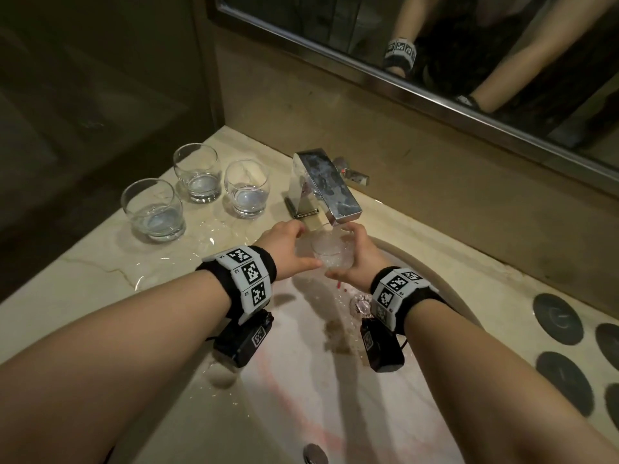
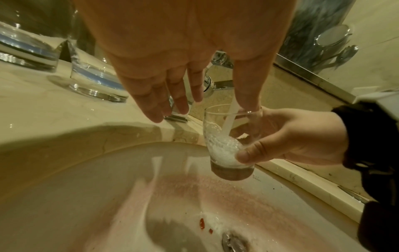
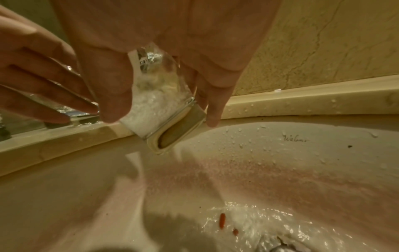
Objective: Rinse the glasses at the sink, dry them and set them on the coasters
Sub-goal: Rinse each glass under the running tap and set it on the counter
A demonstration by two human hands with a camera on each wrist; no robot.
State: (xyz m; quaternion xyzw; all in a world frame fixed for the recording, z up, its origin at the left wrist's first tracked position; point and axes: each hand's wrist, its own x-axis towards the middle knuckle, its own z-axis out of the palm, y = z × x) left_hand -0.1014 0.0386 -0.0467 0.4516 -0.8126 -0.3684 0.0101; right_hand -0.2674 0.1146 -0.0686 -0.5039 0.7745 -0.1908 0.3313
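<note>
A small clear glass (image 1: pixel 331 252) is tilted under the chrome faucet (image 1: pixel 328 185), and a stream of water (image 2: pixel 230 119) foams inside it. My right hand (image 1: pixel 341 252) grips the glass (image 3: pixel 159 102) around its lower half, thumb on one side and fingers on the other. My left hand (image 1: pixel 310 244) is beside it with straight fingers (image 2: pixel 159 116); its thumb reaches the glass rim (image 2: pixel 224 106). Three more glasses (image 1: pixel 152 209) (image 1: pixel 197 174) (image 1: pixel 247 189) stand on the counter at the left, each with a little water. Several dark round coasters (image 1: pixel 557 318) lie on the counter at the right.
The white sink basin (image 1: pixel 301 380) lies below my hands, with its drain (image 2: pixel 232 242) wet and small red specks (image 2: pixel 202 223) beside it. A puddle (image 1: pixel 207 236) covers the marble counter near the left glasses. A mirror (image 1: pixel 435 45) runs along the wall behind the faucet.
</note>
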